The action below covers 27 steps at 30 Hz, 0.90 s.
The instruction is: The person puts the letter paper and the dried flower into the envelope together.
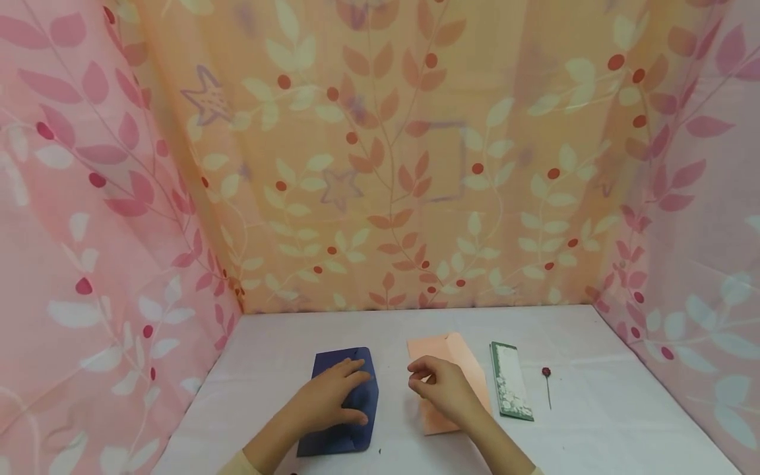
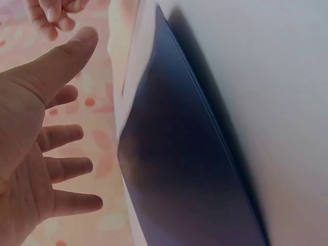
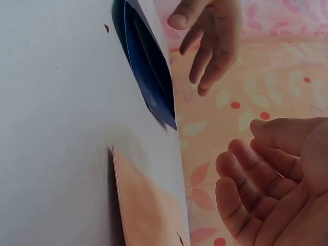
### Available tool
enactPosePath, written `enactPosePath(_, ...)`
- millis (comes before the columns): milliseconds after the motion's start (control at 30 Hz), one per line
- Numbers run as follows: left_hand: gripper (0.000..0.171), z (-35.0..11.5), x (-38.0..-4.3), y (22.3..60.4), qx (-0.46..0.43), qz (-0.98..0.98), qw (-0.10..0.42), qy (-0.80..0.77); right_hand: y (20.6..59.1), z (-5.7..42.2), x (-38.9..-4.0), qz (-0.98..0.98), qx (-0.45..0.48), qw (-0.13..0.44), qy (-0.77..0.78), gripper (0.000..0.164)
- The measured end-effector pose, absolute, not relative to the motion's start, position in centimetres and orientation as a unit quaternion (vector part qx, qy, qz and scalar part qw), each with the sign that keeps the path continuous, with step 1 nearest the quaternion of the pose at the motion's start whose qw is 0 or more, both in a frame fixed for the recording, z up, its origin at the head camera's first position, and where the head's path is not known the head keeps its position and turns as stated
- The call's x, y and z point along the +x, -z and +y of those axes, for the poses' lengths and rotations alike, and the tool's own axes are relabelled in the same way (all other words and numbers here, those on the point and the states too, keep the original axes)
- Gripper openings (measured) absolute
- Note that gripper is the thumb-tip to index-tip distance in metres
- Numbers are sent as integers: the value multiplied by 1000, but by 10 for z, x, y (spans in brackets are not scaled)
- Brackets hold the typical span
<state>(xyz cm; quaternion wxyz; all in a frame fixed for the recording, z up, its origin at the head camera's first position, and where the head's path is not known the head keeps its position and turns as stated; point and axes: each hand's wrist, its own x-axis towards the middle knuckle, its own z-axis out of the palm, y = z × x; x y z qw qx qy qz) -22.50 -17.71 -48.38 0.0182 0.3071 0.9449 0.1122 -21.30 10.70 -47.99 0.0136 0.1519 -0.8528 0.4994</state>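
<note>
A navy blue envelope (image 1: 320, 443) lies on the table, its pointed flap to the right. Over it hovers my left hand (image 1: 329, 399), fingers spread and nothing held; the left wrist view shows its palm facing the envelope's side. In the right wrist view the navy envelope (image 3: 146, 77) gapes along its flap side. To its right lies a peach envelope (image 1: 472, 366), its flap also pointing right. My right hand (image 1: 445, 389) hangs above that one with fingers loosely bent; the right wrist view shows no object in the palm.
Right of the peach envelope lies a narrow white card (image 1: 512, 382) with green edges and printed flowers. Farther right is a small red rose (image 1: 546, 372) on a thin stem. A patterned cloth (image 1: 392, 158) encloses the white table (image 1: 594, 435) at the back and both sides.
</note>
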Motion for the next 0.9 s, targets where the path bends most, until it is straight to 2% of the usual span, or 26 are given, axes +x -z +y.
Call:
enactPosePath(533,63,-114,-227,474,376,921,-26,-92,475,146,-203,-905,159,96,-384,20)
enactPosePath(900,63,-83,-234,478,397,913,-34,-85,479,177,-199,-928,145,112,-324,21)
